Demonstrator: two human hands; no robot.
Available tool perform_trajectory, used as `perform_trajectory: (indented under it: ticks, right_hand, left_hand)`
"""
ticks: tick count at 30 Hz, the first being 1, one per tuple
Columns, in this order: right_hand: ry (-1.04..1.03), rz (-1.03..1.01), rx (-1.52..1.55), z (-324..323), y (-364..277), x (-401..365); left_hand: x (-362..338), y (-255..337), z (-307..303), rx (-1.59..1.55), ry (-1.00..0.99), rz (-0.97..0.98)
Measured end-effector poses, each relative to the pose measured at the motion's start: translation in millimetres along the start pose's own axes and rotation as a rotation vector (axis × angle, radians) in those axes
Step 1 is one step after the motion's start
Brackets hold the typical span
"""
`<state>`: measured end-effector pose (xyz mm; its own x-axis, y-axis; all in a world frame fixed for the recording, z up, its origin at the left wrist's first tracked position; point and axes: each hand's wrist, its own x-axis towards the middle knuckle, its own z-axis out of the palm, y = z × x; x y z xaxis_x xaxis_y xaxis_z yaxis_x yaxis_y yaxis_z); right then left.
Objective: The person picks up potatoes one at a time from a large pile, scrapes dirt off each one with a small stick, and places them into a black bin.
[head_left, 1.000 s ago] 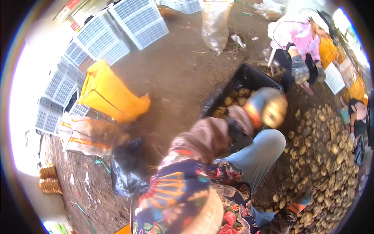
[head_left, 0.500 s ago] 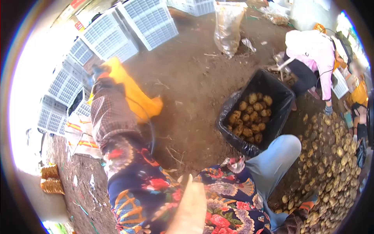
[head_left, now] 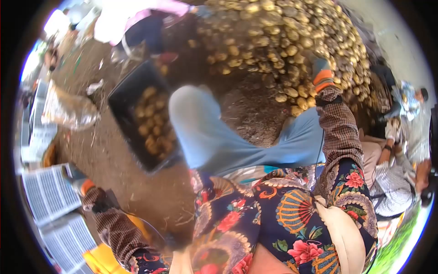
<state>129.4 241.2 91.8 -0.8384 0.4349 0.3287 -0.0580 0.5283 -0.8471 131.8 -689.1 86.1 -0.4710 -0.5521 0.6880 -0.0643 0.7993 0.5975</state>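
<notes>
My left hand (head_left: 75, 177), in a dark glove with an orange cuff, is stretched out beside a white slatted crate (head_left: 51, 194). Its fingers are too blurred to read. On the right, my right hand (head_left: 320, 68), gloved the same way, reaches the edge of a large heap of potatoes (head_left: 292, 34); its fingers cannot be made out against them. Left of my knee stands a crate lined with black plastic (head_left: 125, 102), partly filled with potatoes (head_left: 155, 123). Beneath my left forearm is a yellow cloth or bag (head_left: 102, 259).
More white crates (head_left: 68, 239) line the left side. A filled translucent sack (head_left: 68, 107) is on the dirt floor. Someone in a pink sleeve (head_left: 141, 16) bends at the heap's far side. Another person in a patterned top (head_left: 392, 194) sits close on my right.
My view has swung right, bringing the potato heap to the top. My left hand now appears lower in the view, away from the yellow cloth or bag. My right hand shows more fully.
</notes>
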Motion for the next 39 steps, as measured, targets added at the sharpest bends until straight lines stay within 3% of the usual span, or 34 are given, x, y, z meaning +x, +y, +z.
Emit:
perform_trajectory:
  ticks: [2,4,5,7,8,10,12,15,17,18,22,25,28,33,36,39]
  right_hand:
    - [0.031,0.113,0.109,-10,8,16]
    - [0.055,0.367,0.325,-16,14,20]
    - [0.085,0.512,0.438,-21,14,20]
    - [0.113,0.512,0.484,-18,56,19]
    - [0.152,0.595,0.532,-15,55,30]
    - [0.252,0.775,0.641,-11,40,18]
    - [0.278,0.886,0.742,-12,65,17]
    - [0.162,0.791,0.667,-19,48,16]
    - [0.146,0.901,0.722,-24,40,9]
    - [0.099,0.781,0.62,-25,42,-1]
    - [0.101,0.961,0.605,-46,49,-33]
    - [0.199,1.001,0.717,-41,37,-17]
    - [0.078,0.958,0.497,-38,47,-18]
    - [0.068,1.061,0.398,-35,53,-17]
    - [0.066,1.071,0.493,-40,55,-21]
    - [0.022,1.043,0.646,-48,55,-22]
  left_hand:
    - [6,100,84,-0.275,-0.219,-0.021]
    - [-6,215,185,-0.457,-0.421,-0.019]
    - [-27,271,217,-0.387,-0.494,0.045]
    - [-76,413,270,-0.257,-0.625,0.19]
    - [-93,451,303,-0.328,-0.679,0.378]
    - [-150,529,328,-0.527,-0.869,0.425]
    - [-202,548,411,-0.518,-0.971,0.559]
    - [-293,589,459,-0.264,-1.263,-0.248]
    - [-356,556,505,-0.111,-1.34,-0.422]
    - [-387,532,526,-0.017,-1.401,-0.359]
    - [-481,434,582,0.419,-1.613,0.073]
    - [-509,415,604,0.657,-1.686,0.326]
    - [-519,412,624,0.828,-1.732,0.479]
    - [-519,413,637,0.922,-1.798,0.582]
    - [-519,378,641,0.744,-1.817,0.413]
    - [-558,271,660,-0.127,-1.734,-0.378]
